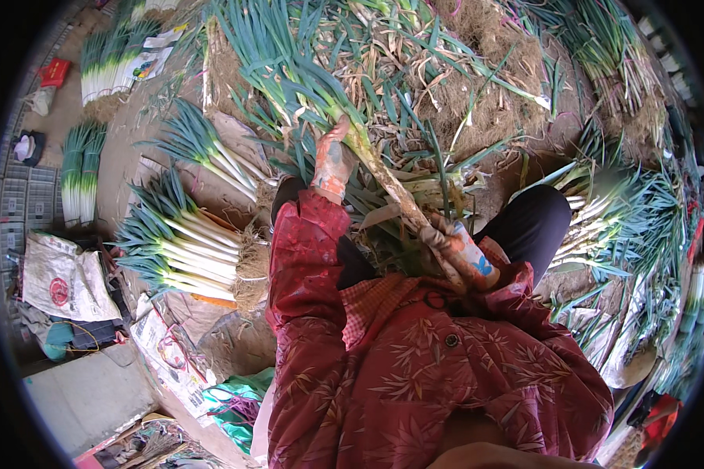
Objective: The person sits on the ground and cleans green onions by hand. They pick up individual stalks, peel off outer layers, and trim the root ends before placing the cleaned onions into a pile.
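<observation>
A long green onion (387, 179) slants across my front, its white shank coated in brown soil and dry skin. My left hand (332, 161), in a patterned glove, closes around it just below the green leaves (305, 76). Lower down, my right hand (459, 249), gloved in soiled white with orange and blue marks, grips the shank towards the root end. The root end itself is partly hidden against my red jacket. Loose leaves and peeled skins (381, 217) lie between my knees, under the onion.
Cleaned onions (199, 252) lie in a row at left, beside a smaller group (229, 158). Unpeeled onions (586, 217) are at right. Leaf and root litter (387, 88) covers the ground ahead. Tied bundles (82, 176) stand far left, near a white sack (67, 281).
</observation>
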Tool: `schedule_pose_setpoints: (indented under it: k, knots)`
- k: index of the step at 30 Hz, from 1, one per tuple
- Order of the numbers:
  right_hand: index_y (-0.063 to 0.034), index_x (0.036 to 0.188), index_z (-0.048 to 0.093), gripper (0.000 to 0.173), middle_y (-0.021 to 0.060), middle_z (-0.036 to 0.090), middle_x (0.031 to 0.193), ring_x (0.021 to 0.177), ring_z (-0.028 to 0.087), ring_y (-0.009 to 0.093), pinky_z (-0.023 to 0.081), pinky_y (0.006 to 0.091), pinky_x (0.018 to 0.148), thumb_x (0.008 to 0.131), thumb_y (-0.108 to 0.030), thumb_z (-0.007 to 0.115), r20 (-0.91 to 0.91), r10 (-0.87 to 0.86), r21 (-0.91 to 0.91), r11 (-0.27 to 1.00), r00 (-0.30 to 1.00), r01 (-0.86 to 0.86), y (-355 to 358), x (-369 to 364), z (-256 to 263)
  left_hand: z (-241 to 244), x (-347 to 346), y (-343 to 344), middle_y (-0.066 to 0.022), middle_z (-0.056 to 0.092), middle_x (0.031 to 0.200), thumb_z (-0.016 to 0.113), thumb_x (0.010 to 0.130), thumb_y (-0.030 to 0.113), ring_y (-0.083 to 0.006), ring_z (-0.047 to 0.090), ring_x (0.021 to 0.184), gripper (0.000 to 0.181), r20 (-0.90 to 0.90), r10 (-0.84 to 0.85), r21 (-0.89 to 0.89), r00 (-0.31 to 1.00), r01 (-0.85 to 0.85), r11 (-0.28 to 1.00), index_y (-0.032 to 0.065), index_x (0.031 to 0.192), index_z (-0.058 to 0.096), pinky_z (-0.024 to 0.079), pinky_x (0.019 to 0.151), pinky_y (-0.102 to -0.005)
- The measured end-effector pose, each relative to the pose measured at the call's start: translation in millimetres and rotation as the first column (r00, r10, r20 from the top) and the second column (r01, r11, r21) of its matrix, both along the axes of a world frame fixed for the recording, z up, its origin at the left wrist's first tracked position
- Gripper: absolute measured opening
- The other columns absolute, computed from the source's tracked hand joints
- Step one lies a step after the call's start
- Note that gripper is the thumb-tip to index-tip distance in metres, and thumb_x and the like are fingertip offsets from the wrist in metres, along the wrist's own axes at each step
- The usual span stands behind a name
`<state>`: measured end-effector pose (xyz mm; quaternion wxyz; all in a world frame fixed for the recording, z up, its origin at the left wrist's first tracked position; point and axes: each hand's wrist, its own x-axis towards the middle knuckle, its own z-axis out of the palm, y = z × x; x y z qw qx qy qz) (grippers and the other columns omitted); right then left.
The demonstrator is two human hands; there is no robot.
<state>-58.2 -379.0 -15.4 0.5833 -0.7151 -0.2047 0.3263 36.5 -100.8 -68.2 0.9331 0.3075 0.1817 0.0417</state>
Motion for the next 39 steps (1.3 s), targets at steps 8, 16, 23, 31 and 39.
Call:
schedule_pose_setpoints:
  k: [8,16,23,31,39]
  knots:
    - [0.0,0.087,0.058,0.052,0.0226,0.058,0.082,0.08,0.055,0.038,0.042,0.0425,0.07,0.081,-0.05,0.046,0.467,-0.17,-0.174,0.945,0.868,0.278,119,129,32,67,-15,-39,0.0029,0.05,0.065,0.064,0.078,0.028,-0.0088,0.041,0.039,0.019,-0.17,0.126,0.484,0.977,-0.028,0.875,0.0095,0.074,0.061,0.031,0.036,-0.023]
    - [-0.0066,0.097,0.058,0.032,0.0183,0.061,0.095,0.082,0.06,0.026,0.048,0.0362,0.072,0.077,-0.031,0.058,0.504,0.347,-0.719,0.675,0.791,0.162,2,25,-48,81,4,39,-0.0024,0.059,0.073,0.062,0.08,0.025,-0.014,0.054,0.053,0.022,-0.119,0.071,0.417,0.99,-0.015,0.909,0.0079,0.094,0.06,0.045,0.048,-0.0298]
    - [-0.0111,0.103,0.052,0.023,0.0002,0.053,0.083,0.074,0.051,0.01,0.044,0.0256,0.065,0.085,-0.024,0.057,-0.555,-0.077,0.437,0.821,0.829,0.368,48,16,14,65,0,17,-0.0017,0.054,0.087,0.051,0.085,0.024,-0.0115,0.05,0.06,0.024,0.074,0.128,-0.137,0.989,-0.117,0.984,0.0044,0.1,0.05,0.045,0.05,-0.031]
    - [-0.0029,0.103,0.055,0.04,0.0021,0.052,0.077,0.061,0.05,0.01,0.04,0.0231,0.05,0.087,-0.039,0.052,-0.408,-0.218,0.151,0.942,0.886,0.301,53,30,27,58,-33,-10,-0.008,0.057,0.063,0.07,0.075,0.027,-0.0186,0.053,0.055,0.036,-0.147,0.253,0.89,0.956,0.016,0.456,-0.002,0.062,0.052,0.044,0.051,-0.0261]
    - [-0.0012,0.099,0.056,0.031,-0.0044,0.05,0.069,0.056,0.044,0.004,0.036,0.0197,0.047,0.088,-0.03,0.052,-0.028,-0.383,0.31,0.875,0.924,0.372,58,84,-5,31,-160,-159,-0.0021,0.06,0.078,0.067,0.077,0.024,-0.0122,0.056,0.07,0.034,-0.109,-0.485,0.619,0.867,0.441,0.649,0.0042,0.102,0.056,0.045,0.057,-0.0265]
